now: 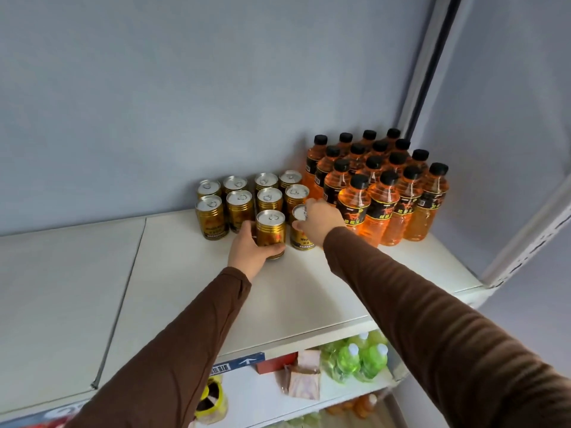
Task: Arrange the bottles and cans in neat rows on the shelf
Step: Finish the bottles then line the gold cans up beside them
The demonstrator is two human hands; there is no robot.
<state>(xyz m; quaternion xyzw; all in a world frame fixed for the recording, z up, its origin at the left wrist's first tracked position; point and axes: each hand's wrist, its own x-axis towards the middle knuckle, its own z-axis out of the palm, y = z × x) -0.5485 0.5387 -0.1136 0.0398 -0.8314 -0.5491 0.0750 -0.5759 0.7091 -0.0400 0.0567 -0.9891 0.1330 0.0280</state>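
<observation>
On the white shelf (185, 288), smooth flat board with a seam left of centre, stand short gold metal cans (238, 193) with ribbed shoulders and silver pull-tab lids, set in rows against the far grey-blue wall (185, 88). Left hand (251, 250) grips the near gold can (271, 233), fingers curled round its lower body, can upright on the shelf, in front of the rows. Right hand (318, 219) grasps a second can (301, 231) just right of it, fingers over the lid and upper side; that can is upright, dark label band partly visible. Both arms in brown knit sleeves (432, 319). Right of the cans, tight block of clear plastic bottles (383, 193) with orange liquid, black screw caps, black labels, rows running back toward the far right corner; nearest bottle just beside the right hand. White metal upright (525, 236) at right edge. Lower shelf near: green plastic bottles (361, 356), crinkly packets (304, 378), yellow roll (211, 400).
</observation>
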